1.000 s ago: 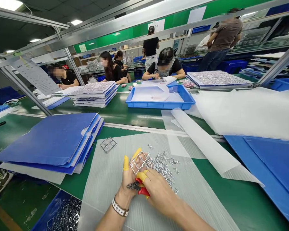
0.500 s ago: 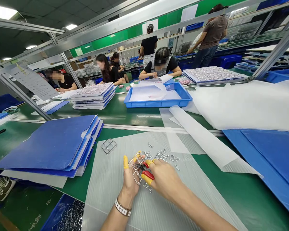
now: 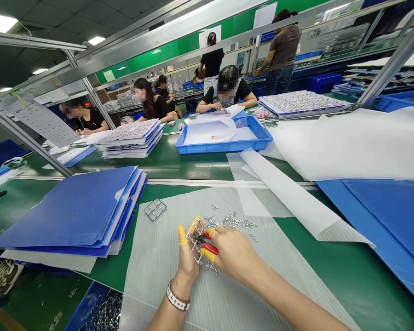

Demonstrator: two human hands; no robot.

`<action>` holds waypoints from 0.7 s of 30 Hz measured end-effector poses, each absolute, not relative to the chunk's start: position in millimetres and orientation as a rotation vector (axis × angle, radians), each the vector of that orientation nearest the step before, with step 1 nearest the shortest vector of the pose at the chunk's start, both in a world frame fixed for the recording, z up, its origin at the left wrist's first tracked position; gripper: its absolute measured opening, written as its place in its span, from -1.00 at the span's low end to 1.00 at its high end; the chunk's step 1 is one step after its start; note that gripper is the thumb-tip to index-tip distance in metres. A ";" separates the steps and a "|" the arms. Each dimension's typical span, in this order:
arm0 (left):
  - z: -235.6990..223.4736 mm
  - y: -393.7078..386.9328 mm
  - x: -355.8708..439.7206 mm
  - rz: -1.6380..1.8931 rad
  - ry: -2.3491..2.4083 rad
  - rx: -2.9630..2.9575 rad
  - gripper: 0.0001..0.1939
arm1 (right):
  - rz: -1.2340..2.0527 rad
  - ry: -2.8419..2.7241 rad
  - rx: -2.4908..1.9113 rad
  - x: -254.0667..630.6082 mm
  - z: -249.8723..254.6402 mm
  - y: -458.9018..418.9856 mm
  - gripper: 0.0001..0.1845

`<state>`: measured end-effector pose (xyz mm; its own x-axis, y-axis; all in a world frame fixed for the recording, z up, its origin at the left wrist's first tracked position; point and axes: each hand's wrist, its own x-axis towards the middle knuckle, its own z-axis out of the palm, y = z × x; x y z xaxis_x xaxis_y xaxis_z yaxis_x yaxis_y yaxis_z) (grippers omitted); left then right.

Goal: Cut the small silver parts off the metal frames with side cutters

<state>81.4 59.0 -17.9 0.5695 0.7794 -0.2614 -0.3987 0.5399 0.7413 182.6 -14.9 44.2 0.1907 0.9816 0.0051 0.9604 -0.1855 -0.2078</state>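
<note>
My left hand, with yellow finger cots, holds up a shiny chrome sprue frame carrying small parts. Its thumb stands apart while the other fingers support the frame from behind. In my right hand is a pair of red-handled nippers, gripped with yellow-covered fingers. The nippers' dark jaws sit inside the frame, among its parts. Small silvery pieces lie scattered just beyond my hands on a translucent sheet. A second sprue frame rests flat on the sheet's far left.
Blue folders are stacked at the left, and a blue board lies at the right beside a curled translucent sheet. A blue tray stands across the bench. Below left, a bin holds dark sprues. Several people work opposite.
The nippers' handles have shifted slightly as their jaws work within the frame, and the frame has turned a little in my left hand. My view has moved slightly.
</note>
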 end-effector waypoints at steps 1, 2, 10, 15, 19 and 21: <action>-18.3 59.2 81.6 0.754 0.630 0.686 -0.31 | 0.200 -1.887 -2.284 183.3 43.8 -15.2 -0.70; -18.8 59.4 81.9 0.751 0.631 0.691 -0.31 | 0.206 -1.883 -2.283 183.9 43.3 -15.5 -0.69; -22.8 60.1 82.8 0.762 0.649 0.730 -0.34 | 0.198 -1.916 -2.286 184.7 43.3 -15.3 -0.68; -23.2 59.7 81.8 0.773 0.660 0.776 -0.34 | 0.226 -1.949 -2.298 186.2 49.4 -14.0 -0.67; -23.3 59.7 81.8 0.792 0.668 0.816 -0.35 | 0.235 -1.971 -2.304 186.1 53.8 -13.3 -0.69; -23.7 60.0 82.0 0.786 0.670 0.822 -0.34 | 0.216 -1.973 -2.324 184.7 54.4 -12.9 -0.69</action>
<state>82.0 60.0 -23.7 0.5398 0.8144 -0.2131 -0.3389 0.4419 0.8306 184.7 -12.9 54.4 0.1579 0.9861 -0.0524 0.9740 -0.1643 -0.1561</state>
